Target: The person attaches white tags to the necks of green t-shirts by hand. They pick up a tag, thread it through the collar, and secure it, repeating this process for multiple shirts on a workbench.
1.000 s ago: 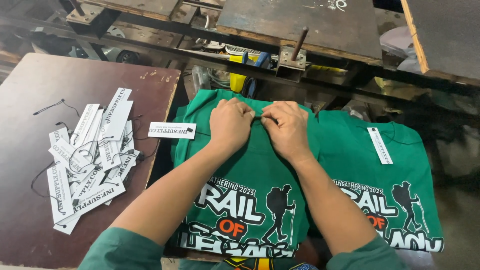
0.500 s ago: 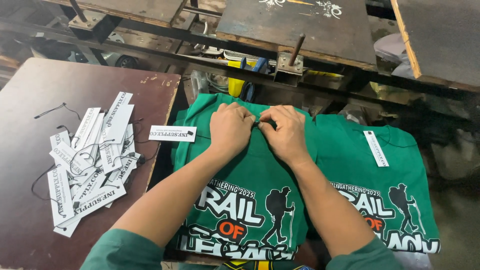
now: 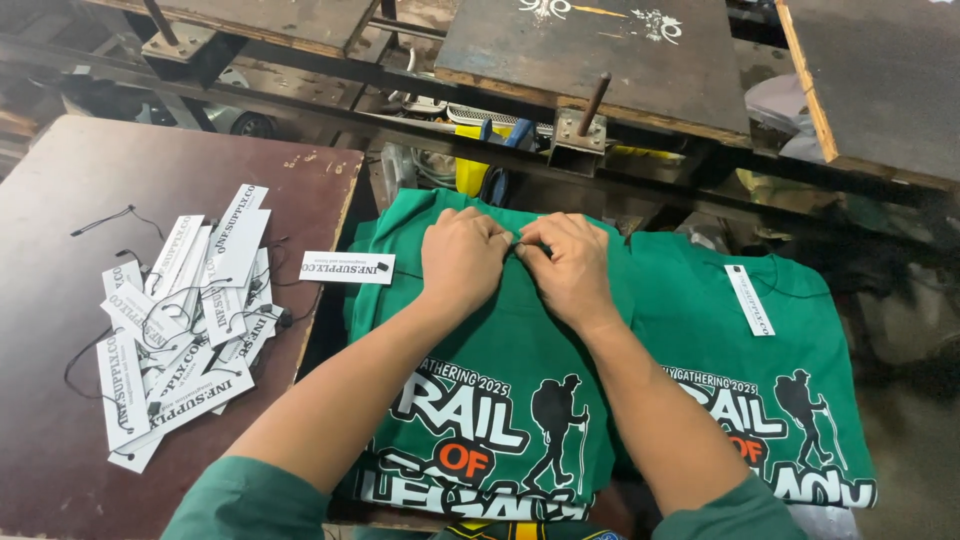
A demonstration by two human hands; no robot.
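A green printed T-shirt point(image 3: 500, 340) lies flat in front of me, with a hiker graphic in white, black and orange. My left hand point(image 3: 462, 255) and my right hand point(image 3: 570, 262) rest side by side at its collar, fingertips pinched together on the fabric. A white paper tag point(image 3: 348, 267) on a thin black string lies just left of the collar; whether my fingers hold its string is hidden. To the right a second green T-shirt point(image 3: 790, 330) lies with a white tag point(image 3: 749, 299) at its neck.
A pile of several white tags with black strings point(image 3: 175, 320) sits on the dark brown board point(image 3: 80, 190) at left. Wooden printing platens point(image 3: 590, 50) on a metal frame stand beyond the shirts. A yellow object point(image 3: 470, 175) lies below the frame.
Both hands have stayed pinched at the collar. The view has shifted slightly, so the shirts and tags sit a little lower in view.
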